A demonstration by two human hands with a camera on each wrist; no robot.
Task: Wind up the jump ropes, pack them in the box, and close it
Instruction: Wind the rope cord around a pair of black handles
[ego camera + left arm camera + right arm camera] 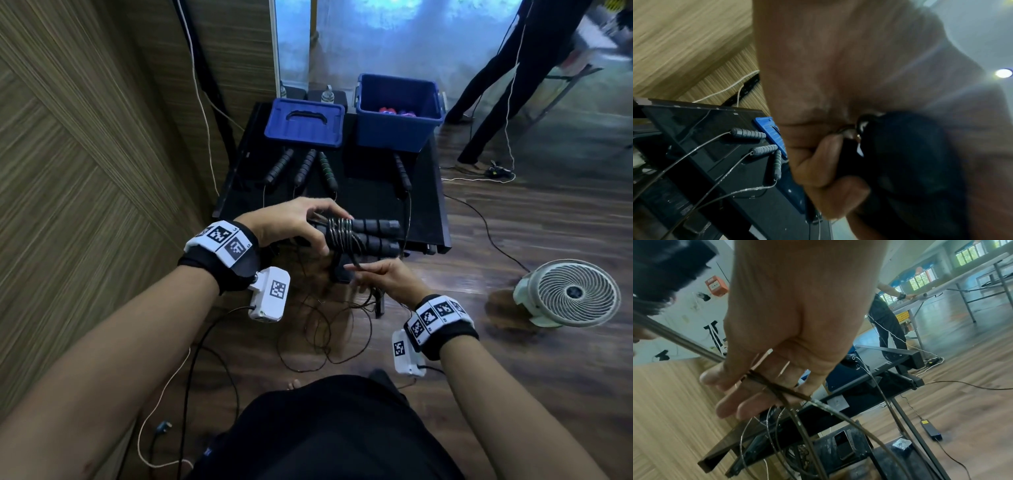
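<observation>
Gripping paired handles (373, 236) as a spool, the left hand (291, 224) is steadying them while the right hand (387, 279) is pinching cord (342, 236) to keep wraps taut.

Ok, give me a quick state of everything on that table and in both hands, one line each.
Box: open, coloured items inside.
Lid: off, lying flat left of the box.
Held handles: paired, cord partly wound round them.
Loose cord: unwound, hanging toward the floor.
Handles on table: four, unwound, cords trailing off the edge.
Left hand: holds the paired handles.
Right hand: pinches the cord.
Fan: on the floor, blades not visibly spinning.
</observation>
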